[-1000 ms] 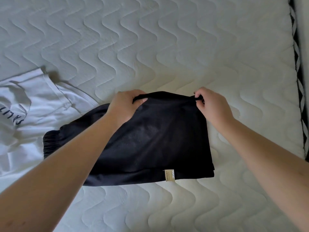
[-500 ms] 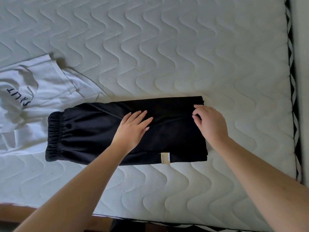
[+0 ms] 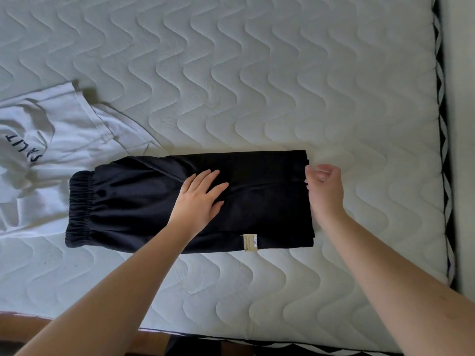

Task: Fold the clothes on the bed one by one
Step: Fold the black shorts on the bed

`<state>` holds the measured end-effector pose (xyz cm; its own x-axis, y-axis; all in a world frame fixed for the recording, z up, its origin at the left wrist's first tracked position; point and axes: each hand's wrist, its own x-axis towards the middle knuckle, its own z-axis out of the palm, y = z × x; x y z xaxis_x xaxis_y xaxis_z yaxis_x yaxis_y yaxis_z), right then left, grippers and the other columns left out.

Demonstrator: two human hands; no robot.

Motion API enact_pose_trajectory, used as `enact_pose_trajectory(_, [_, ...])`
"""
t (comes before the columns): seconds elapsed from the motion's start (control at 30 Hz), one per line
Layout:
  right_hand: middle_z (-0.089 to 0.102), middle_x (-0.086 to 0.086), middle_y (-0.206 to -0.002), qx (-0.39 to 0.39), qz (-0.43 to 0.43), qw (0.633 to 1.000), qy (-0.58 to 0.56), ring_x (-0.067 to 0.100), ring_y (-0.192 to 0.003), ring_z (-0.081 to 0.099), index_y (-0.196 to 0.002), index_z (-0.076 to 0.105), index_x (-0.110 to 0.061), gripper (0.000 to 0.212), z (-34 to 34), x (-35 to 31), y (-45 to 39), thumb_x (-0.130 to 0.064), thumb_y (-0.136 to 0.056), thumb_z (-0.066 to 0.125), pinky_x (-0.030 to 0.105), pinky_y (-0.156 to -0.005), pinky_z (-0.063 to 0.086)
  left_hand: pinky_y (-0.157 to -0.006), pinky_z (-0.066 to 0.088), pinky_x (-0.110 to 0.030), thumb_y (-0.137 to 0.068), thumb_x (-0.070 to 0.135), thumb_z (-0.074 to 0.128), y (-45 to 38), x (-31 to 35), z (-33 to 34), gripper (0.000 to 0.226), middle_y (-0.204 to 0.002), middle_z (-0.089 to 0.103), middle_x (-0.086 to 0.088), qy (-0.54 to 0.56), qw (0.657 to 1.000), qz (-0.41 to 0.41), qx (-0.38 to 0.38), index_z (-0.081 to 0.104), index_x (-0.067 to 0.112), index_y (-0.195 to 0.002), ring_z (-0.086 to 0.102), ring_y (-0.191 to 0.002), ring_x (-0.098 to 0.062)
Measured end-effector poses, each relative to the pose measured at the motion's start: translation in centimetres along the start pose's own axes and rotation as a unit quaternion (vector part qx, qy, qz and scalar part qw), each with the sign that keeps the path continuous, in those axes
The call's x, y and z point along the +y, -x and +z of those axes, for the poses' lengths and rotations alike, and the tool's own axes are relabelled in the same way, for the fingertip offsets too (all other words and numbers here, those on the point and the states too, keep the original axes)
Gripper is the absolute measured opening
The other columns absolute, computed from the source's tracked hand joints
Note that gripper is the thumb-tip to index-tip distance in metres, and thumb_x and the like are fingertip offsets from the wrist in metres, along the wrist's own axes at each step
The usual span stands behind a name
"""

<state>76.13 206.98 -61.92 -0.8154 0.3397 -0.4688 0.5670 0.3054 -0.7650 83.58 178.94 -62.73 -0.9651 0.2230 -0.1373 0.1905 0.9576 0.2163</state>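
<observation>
The white T-shirt (image 3: 51,155) runs off the left edge of the view, so only part of it shows; its dark lettering is cut short and sideways, and no whole word can be read. Its lower right part lies under the waistband end of the black shorts (image 3: 270,201), and how far it reaches beneath them cannot be told. The shorts lie folded lengthwise into a long strip across the middle of the bed (image 3: 257,73), the gathered elastic waistband (image 3: 79,209) at the left and the stacked leg hems at the right. How many layers are in the fold is hard to make out, since the black cloth swallows its own creases. A small beige label (image 3: 250,242) sits at the near edge of the strip; the word ORIGINAL can be read on it, the finer print is too small. The left hand (image 3: 200,199) lies flat on the middle of the shorts, fingers (image 3: 210,176) straight and spread, pressing the cloth and gripping nothing. The right hand (image 3: 325,191) is at the right-hand end of the strip with its fingers (image 3: 318,173) curled inward at the hem; whether they pinch the edge or only touch it cannot be told. Both forearms leave the view at the bottom. A black-and-white patterned border (image 3: 443,150) runs along the right side of the mattress.
</observation>
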Motion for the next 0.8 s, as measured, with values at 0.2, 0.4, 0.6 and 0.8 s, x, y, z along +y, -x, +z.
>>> enact_pose_trajectory(0.2, [0.064,0.002,-0.113,-0.041,0.07,0.996,-0.044,0.012,-0.086,0.064,-0.115,0.056,-0.023,0.021,0.5,-0.4,-1.6,-0.029,-0.096,0.049,0.027,-0.073,0.051,-0.11,0.038,-0.042,-0.085,0.019,0.07,-2.9,3.0,0.6,0.054,-0.142,0.052,-0.008,0.0,0.997,0.071,0.004,0.054,0.017,-0.137,0.047,-0.132,-0.027])
enact_pose_trajectory(0.4, [0.065,-0.002,-0.114,-0.115,0.064,0.99,-0.056,0.011,-0.103,0.063,-0.138,0.047,-0.03,0.053,0.7,-1.2,-2.2,-0.045,-0.09,0.065,0.028,-0.085,0.052,-0.12,0.012,-0.035,-0.094,0.008,0.05,-5.2,4.7,1.7,0.071,-0.161,0.02,-0.004,-0.038,0.994,0.079,-0.062,0.015,0.019,-0.155,0.017,-0.149,-0.02])
enact_pose_trajectory(0.6, [0.064,0.004,-0.106,-0.12,0.086,0.984,-0.098,0.013,-0.087,0.065,-0.134,0.052,-0.028,0.049,1.4,-2.9,-4.2,-0.009,-0.09,0.062,0.019,-0.064,0.053,-0.122,0.01,-0.043,-0.09,-0.002,0.045,-3.8,4.7,1.9,0.076,-0.162,0.01,-0.012,-0.035,0.991,0.115,-0.061,0.009,0.011,-0.156,0.009,-0.15,-0.025])
enact_pose_trajectory(0.8, [0.065,0.006,-0.113,-0.119,0.109,0.981,-0.107,0.014,-0.091,0.065,-0.133,0.052,-0.022,0.045,0.5,-3.0,-5.2,-0.015,-0.091,0.065,0.019,-0.067,0.051,-0.122,0.008,-0.044,-0.09,0.002,0.05,-2.9,4.6,2.5,0.08,-0.163,0.008,-0.008,-0.031,0.99,0.11,-0.083,0.007,0.018,-0.156,0.005,-0.15,-0.025])
